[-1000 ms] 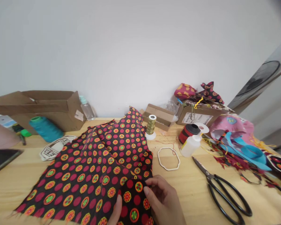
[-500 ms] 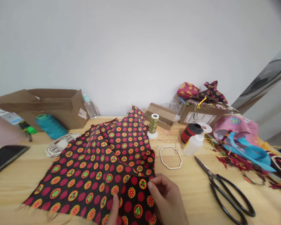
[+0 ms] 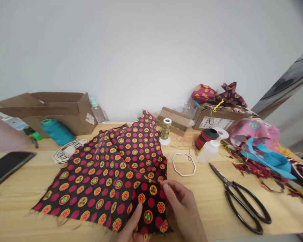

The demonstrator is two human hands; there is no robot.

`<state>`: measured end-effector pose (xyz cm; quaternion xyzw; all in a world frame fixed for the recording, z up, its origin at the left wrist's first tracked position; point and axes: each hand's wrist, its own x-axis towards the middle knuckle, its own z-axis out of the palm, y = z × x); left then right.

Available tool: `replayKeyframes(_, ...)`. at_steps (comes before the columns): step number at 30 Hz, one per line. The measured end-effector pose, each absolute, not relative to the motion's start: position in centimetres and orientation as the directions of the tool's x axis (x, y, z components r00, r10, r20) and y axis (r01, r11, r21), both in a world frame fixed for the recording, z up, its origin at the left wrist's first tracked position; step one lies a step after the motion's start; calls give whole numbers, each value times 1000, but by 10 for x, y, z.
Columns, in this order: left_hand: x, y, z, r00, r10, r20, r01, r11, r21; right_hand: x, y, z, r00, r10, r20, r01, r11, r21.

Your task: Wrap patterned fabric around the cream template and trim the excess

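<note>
A black fabric (image 3: 96, 181) printed with magenta dots and orange and green flowers spreads over the table, its lower left edge frayed. My right hand (image 3: 183, 210) pinches the fabric's right edge between thumb and fingers. At the near edge, my left hand (image 3: 131, 223) grips the cloth, thumb on top and fingers partly hidden beneath. A small yellow loop (image 3: 149, 180) shows on the fabric above the hands, and another pokes out under the near edge by my left fingers. Right of the cloth lies a pale scalloped frame (image 3: 183, 164).
Black-handled scissors (image 3: 239, 200) lie at right, beyond a white bottle (image 3: 208, 151). A gold thread spool (image 3: 166, 129) stands behind the fabric. A teal thread cone (image 3: 57, 131), phone (image 3: 8, 168) and open cardboard box (image 3: 65, 116) are left; scraps and blue ribbon (image 3: 272, 159) lie far right.
My left hand has moved up and right onto the near part of the fabric, and the yellow loop by its fingers now shows. My right hand keeps its pinch. The view has shifted slightly.
</note>
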<state>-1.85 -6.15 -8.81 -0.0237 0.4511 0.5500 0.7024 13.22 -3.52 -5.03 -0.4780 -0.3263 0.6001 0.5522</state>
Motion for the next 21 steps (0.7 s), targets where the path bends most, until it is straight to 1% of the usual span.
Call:
replayKeyframes(4, -3, -57, -70, -60, 752, -656, -768, 385, 511, 132, -36, -56, 47, 970, -238, -419, -197, -886)
replayKeyframes(9, 6, -56, -56, -127, 744, -656, -714, 390, 581, 132, -34, -53, 59, 971, -234, -401, -191, -896)
replayKeyframes(14, -2, -57, -64, -41, 732, -680, -755, 423, 501, 132, -33, -50, 102, 969, -223, -340, -177, -924)
replayKeyframes(17, -14, -58, -76, -25, 733, -679, -768, 421, 483, 134, -34, -50, 123, 971, -203, -275, -163, -947)
replayKeyframes(21, -31, -61, -94, 0, 731, -682, -762, 442, 473, 133, -35, -48, 124, 970, -211, -313, -164, -935)
